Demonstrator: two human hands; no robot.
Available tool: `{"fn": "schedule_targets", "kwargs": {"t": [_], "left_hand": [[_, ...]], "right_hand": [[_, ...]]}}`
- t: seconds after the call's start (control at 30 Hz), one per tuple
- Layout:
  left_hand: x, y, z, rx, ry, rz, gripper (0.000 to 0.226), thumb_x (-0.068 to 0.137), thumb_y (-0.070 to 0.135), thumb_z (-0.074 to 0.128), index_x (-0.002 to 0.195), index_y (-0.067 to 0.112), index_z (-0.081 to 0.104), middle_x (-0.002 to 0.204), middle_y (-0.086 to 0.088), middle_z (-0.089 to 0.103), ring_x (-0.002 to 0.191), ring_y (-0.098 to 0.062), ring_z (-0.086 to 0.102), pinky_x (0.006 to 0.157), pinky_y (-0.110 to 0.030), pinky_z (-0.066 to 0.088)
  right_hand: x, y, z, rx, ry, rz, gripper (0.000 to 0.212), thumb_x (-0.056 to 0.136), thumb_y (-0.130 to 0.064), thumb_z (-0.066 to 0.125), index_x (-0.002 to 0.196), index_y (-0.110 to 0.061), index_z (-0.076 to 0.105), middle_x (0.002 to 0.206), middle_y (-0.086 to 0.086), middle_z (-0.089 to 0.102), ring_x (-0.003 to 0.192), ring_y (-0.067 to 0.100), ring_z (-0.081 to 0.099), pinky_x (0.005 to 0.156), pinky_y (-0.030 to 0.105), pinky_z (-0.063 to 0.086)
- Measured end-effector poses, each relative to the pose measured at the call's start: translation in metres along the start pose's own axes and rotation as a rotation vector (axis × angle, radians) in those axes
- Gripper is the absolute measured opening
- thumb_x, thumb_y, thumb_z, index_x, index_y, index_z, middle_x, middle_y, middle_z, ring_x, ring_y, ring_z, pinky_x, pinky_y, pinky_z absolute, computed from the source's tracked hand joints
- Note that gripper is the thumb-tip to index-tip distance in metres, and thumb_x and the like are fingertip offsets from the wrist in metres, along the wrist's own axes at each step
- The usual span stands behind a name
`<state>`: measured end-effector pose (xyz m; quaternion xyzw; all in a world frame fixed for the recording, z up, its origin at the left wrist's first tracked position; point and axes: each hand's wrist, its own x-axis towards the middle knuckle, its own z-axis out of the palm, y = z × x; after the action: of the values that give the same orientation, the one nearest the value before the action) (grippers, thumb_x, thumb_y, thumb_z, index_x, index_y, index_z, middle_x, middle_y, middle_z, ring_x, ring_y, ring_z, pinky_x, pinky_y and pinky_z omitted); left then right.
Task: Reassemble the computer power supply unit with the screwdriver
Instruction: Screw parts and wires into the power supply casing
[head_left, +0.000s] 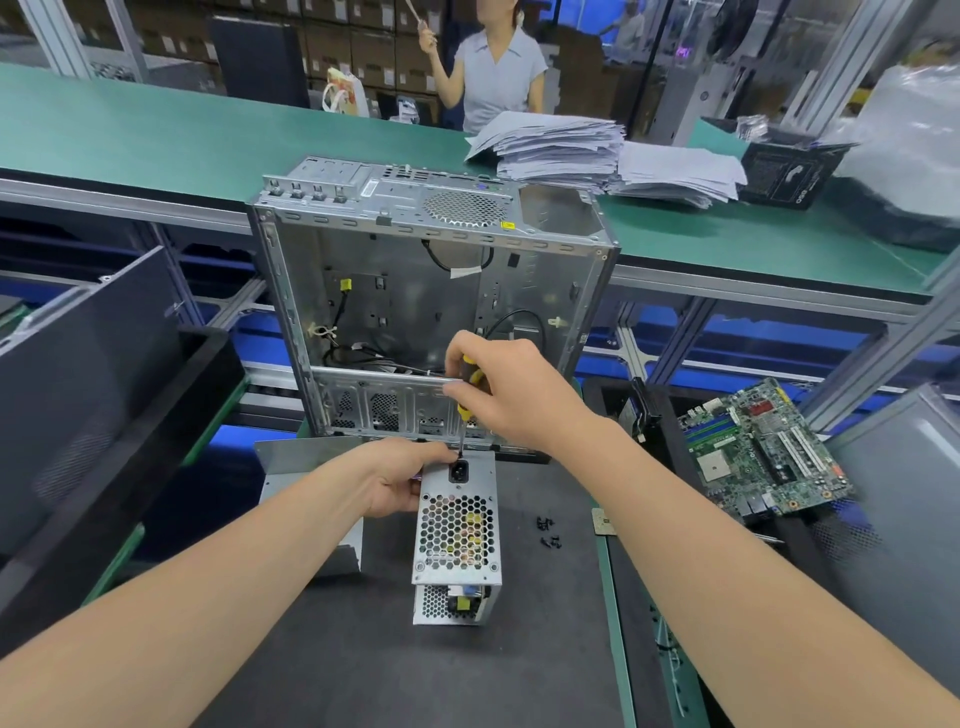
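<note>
My right hand (511, 395) is clamped around the yellow-and-black handle of the screwdriver (464, 415) and holds it nearly upright; the tip is down at the far edge of the power supply unit (457, 530), just above its black mains socket. My left hand (405, 480) grips that same far end from the left, fingers curled round the edge to steady it; the two hands sit close together, right above left, with the shaft between them.

The unit lies on the dark mat (363, 649), reaching from under my hands back toward me, with its honeycomb-grilled face up; I judge the cover is already seated and that I am driving a screw at this end. Whether a screw sits under the tip, I cannot tell.

Below my right forearm, just right of the unit, a small cluster of black screws (549, 531) lies loose on the mat; so I reckon several fastenings are left to do.

Left of my left hand lies a bare metal panel (306, 457); beyond both hands stands the open computer case (431, 291), mostly bare inside; well to the right of my right arm a motherboard (763, 452) lies apart.
</note>
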<state>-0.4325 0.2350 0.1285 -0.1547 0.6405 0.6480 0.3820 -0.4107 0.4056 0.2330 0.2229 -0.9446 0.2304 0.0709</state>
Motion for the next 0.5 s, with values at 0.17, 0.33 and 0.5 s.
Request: {"fn": "schedule_targets", "kwargs": {"t": [0.17,0.33,0.5], "left_hand": [[-0.0013,0.0002,0.0002,0.003,0.006,0.003,0.026,0.098,0.013,0.067,0.12,0.0,0.066,0.105,-0.017,0.075,0.085,-0.026,0.072,0.078,-0.042,0.061],[-0.0019,0.0,0.0011,-0.007,-0.002,0.005,0.015,0.099,0.013,0.065,0.109,0.002,0.067,0.091,-0.013,0.075,0.083,-0.025,0.071,0.08,-0.042,0.06],[-0.0042,-0.0016,0.0016,-0.043,0.004,0.001,0.018,0.099,0.012,0.066,0.114,0.001,0.067,0.097,-0.016,0.075,0.086,-0.028,0.071,0.082,-0.045,0.061]], "right_hand": [[0.0012,-0.0013,0.0062,-0.122,0.082,0.102,0.036,0.101,-0.053,0.06,0.094,-0.017,0.054,0.079,0.0,0.063,0.075,0.026,0.06,0.066,0.039,0.05],[0.0002,0.0003,-0.0023,0.08,-0.066,-0.038,0.014,0.104,-0.022,0.059,0.118,-0.026,0.058,0.091,-0.007,0.067,0.07,0.007,0.058,0.067,0.028,0.05],[-0.0004,0.0019,0.0039,-0.079,0.087,0.09,0.038,0.101,-0.054,0.062,0.092,-0.018,0.055,0.068,-0.002,0.065,0.067,0.022,0.062,0.062,0.036,0.052]]}}
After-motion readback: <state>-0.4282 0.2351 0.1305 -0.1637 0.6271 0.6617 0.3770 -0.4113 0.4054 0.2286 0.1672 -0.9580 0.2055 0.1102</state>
